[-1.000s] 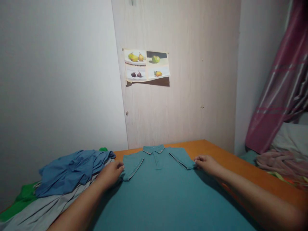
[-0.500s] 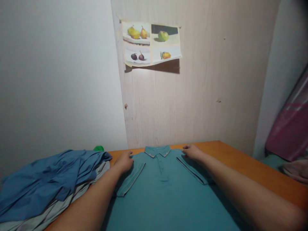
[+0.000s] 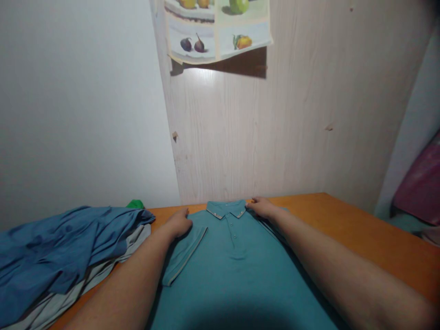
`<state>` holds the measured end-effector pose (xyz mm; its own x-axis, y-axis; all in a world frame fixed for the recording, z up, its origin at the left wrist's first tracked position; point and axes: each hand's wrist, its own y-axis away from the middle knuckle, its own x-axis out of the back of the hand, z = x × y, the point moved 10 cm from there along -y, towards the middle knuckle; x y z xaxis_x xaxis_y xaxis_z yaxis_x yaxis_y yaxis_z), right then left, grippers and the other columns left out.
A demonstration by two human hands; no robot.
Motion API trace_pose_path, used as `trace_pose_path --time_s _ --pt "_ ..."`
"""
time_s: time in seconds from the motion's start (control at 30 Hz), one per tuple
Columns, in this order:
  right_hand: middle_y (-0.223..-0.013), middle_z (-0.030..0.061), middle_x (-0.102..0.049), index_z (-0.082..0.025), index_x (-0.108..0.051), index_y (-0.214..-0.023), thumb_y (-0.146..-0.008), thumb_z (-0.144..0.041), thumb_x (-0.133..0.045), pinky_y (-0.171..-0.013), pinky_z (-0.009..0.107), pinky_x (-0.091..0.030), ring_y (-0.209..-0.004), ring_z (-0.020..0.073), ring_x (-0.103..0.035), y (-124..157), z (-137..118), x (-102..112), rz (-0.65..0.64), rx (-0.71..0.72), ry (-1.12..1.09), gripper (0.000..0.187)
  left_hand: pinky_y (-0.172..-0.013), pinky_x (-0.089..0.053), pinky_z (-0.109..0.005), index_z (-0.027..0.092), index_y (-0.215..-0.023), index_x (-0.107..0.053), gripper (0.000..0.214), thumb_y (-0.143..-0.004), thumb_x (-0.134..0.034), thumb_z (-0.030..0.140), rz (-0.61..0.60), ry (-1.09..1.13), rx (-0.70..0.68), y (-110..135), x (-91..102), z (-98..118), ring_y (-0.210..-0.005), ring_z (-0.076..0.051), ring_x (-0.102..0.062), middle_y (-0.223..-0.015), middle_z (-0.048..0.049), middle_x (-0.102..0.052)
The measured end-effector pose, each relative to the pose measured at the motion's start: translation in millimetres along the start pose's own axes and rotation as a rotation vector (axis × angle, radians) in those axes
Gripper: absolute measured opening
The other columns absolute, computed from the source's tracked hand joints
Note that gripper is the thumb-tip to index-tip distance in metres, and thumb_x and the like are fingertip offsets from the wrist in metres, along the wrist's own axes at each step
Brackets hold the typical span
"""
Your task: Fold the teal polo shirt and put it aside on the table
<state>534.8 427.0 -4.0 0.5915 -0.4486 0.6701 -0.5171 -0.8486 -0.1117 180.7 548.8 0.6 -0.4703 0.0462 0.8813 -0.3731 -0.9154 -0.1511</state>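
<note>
A teal short-sleeved polo shirt (image 3: 220, 279) lies front up, its buttoned placket and trimmed collar at the far end. My left hand (image 3: 180, 223) rests at the shirt's left shoulder, thumb and fingers apart; its fingertips are partly hidden. The left sleeve (image 3: 184, 259) lies beside my wrist, its light-edged cuff slanting across the shirt. Close by the right end of the collar (image 3: 238, 212), my right hand (image 3: 263, 207) is closed on the shoulder cloth. My forearm covers much of the right sleeve.
The shirt lies on an orange-brown table (image 3: 309, 211) against a wood-grain panel. On the left are a blue garment (image 3: 68, 243) and grey cloth (image 3: 132, 243) in a pile, with a green object (image 3: 135, 204) behind. A fruit picture (image 3: 216, 36) hangs above; pink material (image 3: 419, 183) is at the right.
My right hand has moved left toward the collar, and less of the right sleeve shows. My left hand stays at the left shoulder. The view has shifted lower and closer.
</note>
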Motion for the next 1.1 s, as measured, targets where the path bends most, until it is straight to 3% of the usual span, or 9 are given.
trace_pose_path --time_s 0.1,0.2,0.4,0.5,0.6,0.87,1.1 --pt "-0.101 0.0142 -0.074 -0.015 -0.073 -0.097 -0.073 -0.041 -0.08 -0.079 0.029 -0.05 -0.097 0.0261 -0.067 -8 -4 -5 0.009 0.027 0.044 0.036 -0.102 -0.047 -0.035 0.015 -0.129 -0.061 0.062 -0.067 -0.062 0.012 0.0 0.0 0.004 -3 -1.0 0 -0.126 -0.03 -0.061 -0.139 -0.0182 -0.062" --pt "-0.098 0.0153 -0.074 -0.015 -0.073 -0.09 -0.071 -0.043 -0.081 -0.08 0.031 -0.049 -0.099 0.028 -0.066 -13 -3 -9 0.021 0.022 0.075 0.035 -0.092 -0.05 -0.034 0.015 -0.116 -0.066 0.052 -0.064 -0.064 0.015 0.017 -0.011 0.037 -4 -0.3 -3 -0.118 -0.032 -0.065 -0.129 -0.0194 -0.068" --pt "-0.061 0.0048 -0.065 -0.018 -0.068 -0.065 -0.071 -0.035 -0.078 -0.059 0.026 -0.043 -0.067 0.0197 -0.064 -16 3 -20 -0.019 -0.006 0.071 0.021 -0.067 -0.049 -0.028 0.019 -0.09 -0.069 0.025 -0.066 -0.062 0.019 0.022 -0.004 0.076 4 0.9 -5 -0.083 -0.025 -0.071 -0.092 -0.0096 -0.077" --pt "-0.057 0.0027 -0.061 -0.018 -0.065 -0.062 -0.066 -0.025 -0.078 -0.054 0.025 -0.04 -0.06 0.0178 -0.06 -18 4 -20 -0.012 -0.014 0.057 0.016 -0.059 -0.044 -0.026 0.02 -0.079 -0.066 0.015 -0.067 -0.059 0.018 0.03 0.005 0.069 11 3.9 -1 -0.072 -0.022 -0.068 -0.075 -0.0046 -0.074" --pt "-0.058 0.0015 -0.061 -0.018 -0.063 -0.065 -0.065 -0.02 -0.076 -0.053 0.025 -0.038 -0.056 0.0162 -0.057 -18 4 -18 0.001 -0.008 0.028 0.013 -0.057 -0.041 -0.025 0.021 -0.072 -0.061 0.01 -0.066 -0.057 0.015 0.049 0.018 0.04 18 9.1 4 -0.071 -0.02 -0.065 -0.072 -0.0027 -0.071" --pt "-0.058 -0.0019 -0.06 -0.02 -0.057 -0.073 -0.076 -0.019 -0.065 -0.051 0.021 -0.035 -0.054 0.0126 -0.055 -5 -9 -9 0.045 0.054 -0.117 0.008 -0.055 -0.037 -0.025 0.021 -0.074 -0.057 0.009 -0.068 -0.053 0.016 0.128 0.127 0.074 25 17.9 1 -0.068 -0.02 -0.063 -0.07 -0.0023 -0.067" --pt "-0.064 -0.0028 -0.059 -0.02 -0.057 -0.075 -0.074 -0.022 -0.063 -0.057 0.022 -0.04 -0.064 0.0141 -0.056 30 -38 26 0.086 0.228 -0.24 0.007 -0.058 -0.041 -0.024 0.021 -0.078 -0.058 0.013 -0.066 -0.055 0.018 0.177 0.268 -0.002 41 46.7 13 -0.069 -0.018 -0.063 -0.069 -0.0007 -0.066"
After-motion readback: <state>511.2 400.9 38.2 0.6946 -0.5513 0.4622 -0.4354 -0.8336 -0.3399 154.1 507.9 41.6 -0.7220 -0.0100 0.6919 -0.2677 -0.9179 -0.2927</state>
